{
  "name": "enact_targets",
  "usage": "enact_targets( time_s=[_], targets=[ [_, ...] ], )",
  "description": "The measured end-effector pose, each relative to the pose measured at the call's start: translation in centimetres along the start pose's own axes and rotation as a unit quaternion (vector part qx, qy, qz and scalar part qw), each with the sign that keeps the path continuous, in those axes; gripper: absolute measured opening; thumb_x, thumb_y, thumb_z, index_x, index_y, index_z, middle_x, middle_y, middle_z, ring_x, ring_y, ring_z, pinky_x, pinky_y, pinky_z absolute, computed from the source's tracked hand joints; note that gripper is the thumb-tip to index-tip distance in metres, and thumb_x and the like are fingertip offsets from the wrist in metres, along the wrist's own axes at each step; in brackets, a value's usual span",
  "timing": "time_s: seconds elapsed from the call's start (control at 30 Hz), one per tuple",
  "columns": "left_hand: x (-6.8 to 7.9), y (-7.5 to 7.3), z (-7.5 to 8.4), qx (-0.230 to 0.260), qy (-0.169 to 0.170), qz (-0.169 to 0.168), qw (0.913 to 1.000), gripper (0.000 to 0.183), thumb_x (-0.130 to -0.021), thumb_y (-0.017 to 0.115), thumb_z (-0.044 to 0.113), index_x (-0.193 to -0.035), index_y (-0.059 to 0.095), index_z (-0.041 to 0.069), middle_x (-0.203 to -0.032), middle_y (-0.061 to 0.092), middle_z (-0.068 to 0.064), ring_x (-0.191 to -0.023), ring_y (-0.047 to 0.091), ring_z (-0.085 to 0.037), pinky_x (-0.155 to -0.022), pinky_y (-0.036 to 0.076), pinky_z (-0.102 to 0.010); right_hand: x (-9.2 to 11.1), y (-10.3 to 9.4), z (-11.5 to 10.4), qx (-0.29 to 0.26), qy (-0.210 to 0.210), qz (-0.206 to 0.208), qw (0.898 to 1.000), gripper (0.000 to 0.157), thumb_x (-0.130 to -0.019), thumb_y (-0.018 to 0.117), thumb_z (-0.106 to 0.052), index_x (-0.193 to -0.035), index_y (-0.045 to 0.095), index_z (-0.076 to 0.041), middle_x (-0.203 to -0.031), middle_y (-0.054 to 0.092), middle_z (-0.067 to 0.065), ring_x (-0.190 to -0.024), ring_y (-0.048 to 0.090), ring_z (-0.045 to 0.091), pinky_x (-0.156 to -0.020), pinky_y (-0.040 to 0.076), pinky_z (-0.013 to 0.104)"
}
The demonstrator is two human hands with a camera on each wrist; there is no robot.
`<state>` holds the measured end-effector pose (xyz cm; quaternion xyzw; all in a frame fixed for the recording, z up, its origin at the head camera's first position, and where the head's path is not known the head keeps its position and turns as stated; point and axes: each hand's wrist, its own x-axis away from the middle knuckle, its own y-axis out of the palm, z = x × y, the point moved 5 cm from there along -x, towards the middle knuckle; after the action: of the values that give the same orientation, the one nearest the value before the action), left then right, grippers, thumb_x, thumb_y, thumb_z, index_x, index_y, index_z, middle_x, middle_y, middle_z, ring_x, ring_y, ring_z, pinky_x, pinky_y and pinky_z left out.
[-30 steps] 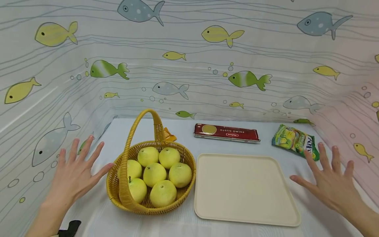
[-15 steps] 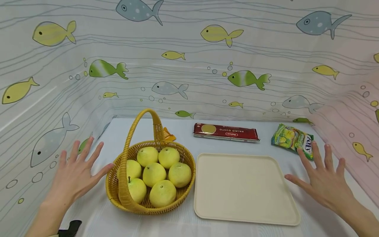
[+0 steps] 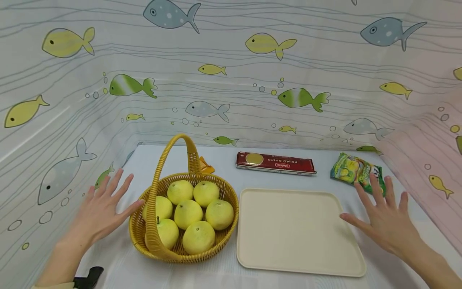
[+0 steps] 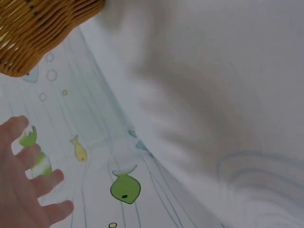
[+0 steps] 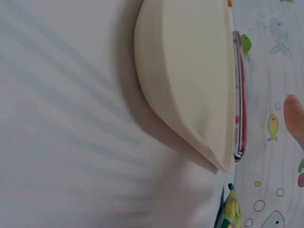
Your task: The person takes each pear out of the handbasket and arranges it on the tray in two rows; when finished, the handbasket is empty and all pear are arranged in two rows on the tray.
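My left hand point(image 3: 102, 210) hovers with fingers spread at the left of a yellow wicker basket point(image 3: 135, 228), its thumb tip overlapping the basket rim in the head view. Several round, pale yellow-green fruits point(image 3: 188, 214) lie in the basket under its tall handle. On the other side, my right hand point(image 3: 388, 218) is held above the table with spread fingers, holding nothing. Its thumb reaches over the right edge of a cream rectangular tray point(image 3: 299, 233). The left wrist view catches the fingers point(image 4: 47, 183) and a corner of the wicker; the right wrist view has the thumb point(image 5: 295, 118) and the tray's edge.
Behind the tray lies a long dark red packet point(image 3: 276, 162). A green and yellow Fox's bag point(image 3: 357, 172) is at the back right, partly behind the right fingers. An orange packet point(image 3: 205, 165) peeks out behind the basket. Fish-printed cloth walls point(image 3: 231, 92) enclose the table.
My right hand has drifted left toward the tray, its thumb now over the tray's edge. The left hand has shifted slightly right toward the basket. Basket, tray and packets stay in place.
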<state>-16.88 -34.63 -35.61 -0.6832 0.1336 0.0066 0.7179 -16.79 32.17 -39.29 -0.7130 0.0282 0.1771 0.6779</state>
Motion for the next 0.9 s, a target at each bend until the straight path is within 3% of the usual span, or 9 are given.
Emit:
enact_targets(
  time_s=[0.13,0.27,0.4,0.5,0.63,0.73,0.8,0.9],
  targets=[
    [-0.3,0.6,0.2,0.089,0.002,-0.041,0.9952,0.085,-0.098,0.054,0.055,-0.163,0.007,0.024,-0.169,-0.007,-0.004,-0.149,0.008,-0.051,-0.111,0.01,-0.076,-0.1,0.1,-0.7,-0.023,-0.012,-0.001,1.0,0.105,-0.086,0.065,-0.064,-0.162,0.013,-0.012,-0.166,-0.02,0.013,-0.148,-0.027,0.037,-0.109,-0.015,0.076],
    [-0.7,1.7,0.4,0.219,-0.003,-0.086,0.972,0.08,-0.1,0.056,0.045,-0.161,0.005,0.036,-0.169,0.002,-0.002,-0.147,0.018,-0.053,-0.103,0.022,-0.079,-0.3,0.3,-1.5,-0.056,-0.025,-0.001,0.998,0.101,-0.088,0.067,-0.059,-0.162,0.015,-0.013,-0.167,-0.017,0.011,-0.15,-0.025,0.034,-0.113,-0.018,0.068],
    [-0.9,2.6,0.5,0.301,0.003,-0.1,0.9484,0.076,-0.101,0.057,0.035,-0.16,0.008,0.04,-0.164,0.024,-0.018,-0.142,0.031,-0.054,-0.1,0.031,-0.076,-0.5,0.3,-2.5,-0.093,-0.038,0.001,0.995,0.097,-0.089,0.068,-0.053,-0.161,0.02,-0.011,-0.168,-0.012,0.01,-0.152,-0.02,0.034,-0.119,-0.016,0.059],
    [-1.0,2.9,0.4,0.333,0.028,-0.101,0.937,0.074,-0.102,0.058,0.027,-0.161,0.014,0.036,-0.162,0.03,-0.018,-0.138,0.038,-0.051,-0.108,0.044,-0.05,-0.7,0.3,-3.2,-0.133,-0.029,-0.009,0.991,0.092,-0.09,0.069,-0.05,-0.161,0.022,-0.013,-0.169,-0.007,0.007,-0.154,-0.013,0.033,-0.116,0.003,0.072],
    [-1.5,3.4,0.4,0.387,0.069,-0.105,0.9133,0.074,-0.1,0.061,0.015,-0.161,0.022,0.027,-0.164,0.028,0.002,-0.141,0.043,-0.009,-0.097,0.046,-0.015,-1.0,0.3,-4.2,-0.183,-0.006,-0.024,0.983,0.086,-0.092,0.069,-0.048,-0.16,0.027,-0.017,-0.17,0.003,0.003,-0.154,0.008,0.037,-0.096,0.029,0.08],
    [-1.6,3.6,0.5,0.43,0.079,-0.117,0.8918,0.075,-0.098,0.062,0.011,-0.16,0.023,0.026,-0.161,0.028,0.017,-0.132,0.033,0.018,-0.095,0.048,-0.016,-1.3,0.5,-4.9,-0.21,0.004,-0.034,0.977,0.082,-0.092,0.068,-0.048,-0.158,0.031,-0.018,-0.169,0.011,0.003,-0.146,0.027,0.046,-0.094,0.034,0.077],
    [-1.5,3.7,0.5,0.453,0.079,-0.127,0.879,0.075,-0.098,0.062,0.009,-0.16,0.024,0.025,-0.158,0.028,0.022,-0.133,0.032,0.019,-0.095,0.049,-0.016,-1.5,0.6,-5.4,-0.225,0.006,-0.034,0.974,0.079,-0.093,0.068,-0.047,-0.158,0.033,-0.019,-0.168,0.016,0.003,-0.139,0.037,0.05,-0.093,0.037,0.075],
    [-1.3,3.9,0.4,0.483,0.074,-0.143,0.8606,0.075,-0.098,0.062,0.007,-0.16,0.024,0.024,-0.158,0.029,0.022,-0.131,0.042,0.012,-0.094,0.052,-0.02,-1.8,0.8,-6.2,-0.254,-0.001,-0.018,0.967,0.074,-0.093,0.07,-0.041,-0.156,0.037,-0.02,-0.165,0.026,0.004,-0.137,0.041,0.049,-0.095,0.038,0.073]
  ],
)
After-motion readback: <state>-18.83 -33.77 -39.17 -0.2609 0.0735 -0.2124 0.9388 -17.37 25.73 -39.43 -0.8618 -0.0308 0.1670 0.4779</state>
